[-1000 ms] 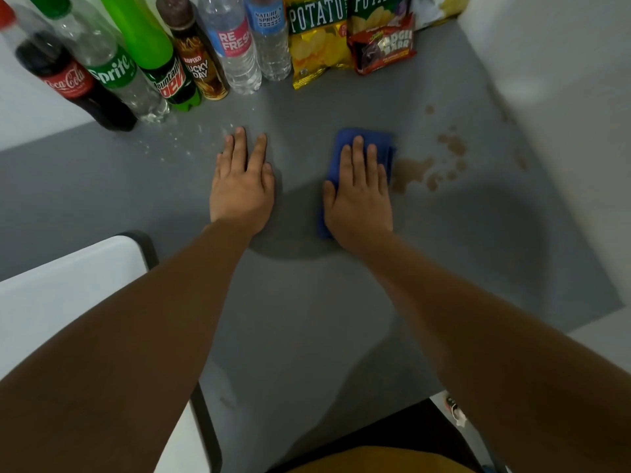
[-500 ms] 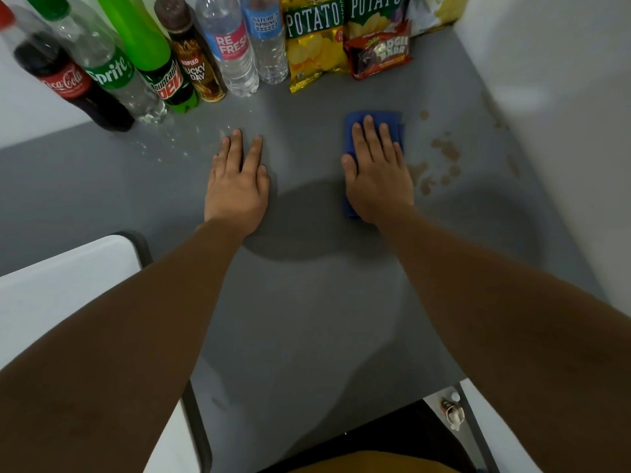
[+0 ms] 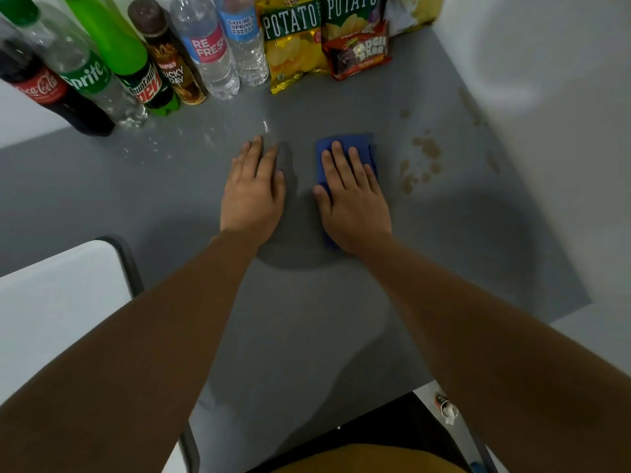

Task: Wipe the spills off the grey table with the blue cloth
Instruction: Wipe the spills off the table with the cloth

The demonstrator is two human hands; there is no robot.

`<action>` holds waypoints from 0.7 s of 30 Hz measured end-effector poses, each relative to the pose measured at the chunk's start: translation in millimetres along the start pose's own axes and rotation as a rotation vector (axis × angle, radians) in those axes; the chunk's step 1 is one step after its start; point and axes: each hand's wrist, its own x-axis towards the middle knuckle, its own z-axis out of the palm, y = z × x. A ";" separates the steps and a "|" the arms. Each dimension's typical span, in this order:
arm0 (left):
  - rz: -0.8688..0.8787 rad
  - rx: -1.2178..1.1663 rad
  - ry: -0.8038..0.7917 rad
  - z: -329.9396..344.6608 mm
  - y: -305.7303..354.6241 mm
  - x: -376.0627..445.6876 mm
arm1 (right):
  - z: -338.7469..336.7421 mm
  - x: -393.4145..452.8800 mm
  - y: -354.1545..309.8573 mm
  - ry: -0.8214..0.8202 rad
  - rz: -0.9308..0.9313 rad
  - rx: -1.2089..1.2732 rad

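The folded blue cloth (image 3: 355, 150) lies pinned flat under the open right hand (image 3: 355, 199) just left of the brown spills (image 3: 425, 158) — soft, light, likely to bunch — while the left hand (image 3: 254, 192) rests splayed, empty, on the grey table (image 3: 307, 319).

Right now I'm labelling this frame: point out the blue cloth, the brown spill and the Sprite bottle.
blue cloth (image 3: 358, 146): head view, bare far edge beyond the fingers.
brown spill (image 3: 431, 149): head view, largest blotch, right of the cloth.
Sprite bottle (image 3: 85, 75): head view, green label.

blue cloth (image 3: 358, 146) mostly hidden under right hand (image 3: 355, 203), bottle tops cut off, far chip bag (image 3: 409, 11) cropped
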 end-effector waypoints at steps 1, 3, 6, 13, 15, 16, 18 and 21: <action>0.010 -0.009 -0.016 3.3 4.8 -0.6 | -2.2 5.7 4.8 -0.004 -0.028 0.000; 0.008 -0.005 -0.053 10.3 12.1 -1.8 | -6.2 14.7 14.8 0.002 -0.066 -0.011; -0.016 0.043 -0.100 18.7 13.3 -3.8 | -10.2 20.1 28.3 -0.001 -0.054 -0.023; -0.020 0.065 -0.094 22.2 11.1 -3.9 | -18.1 -9.1 62.4 0.020 0.114 0.013; -0.018 0.073 -0.094 22.1 12.5 -3.9 | -16.1 -25.0 58.8 0.017 0.165 0.014; -0.018 0.076 -0.093 21.9 12.9 -3.7 | -13.9 -31.8 52.9 0.014 0.186 0.019; -0.021 0.080 -0.091 21.8 13.1 -3.5 | -8.6 -40.3 38.4 0.010 0.187 0.024; -0.023 0.096 -0.087 22.3 13.3 -4.8 | -5.6 -34.8 27.8 0.010 0.115 0.019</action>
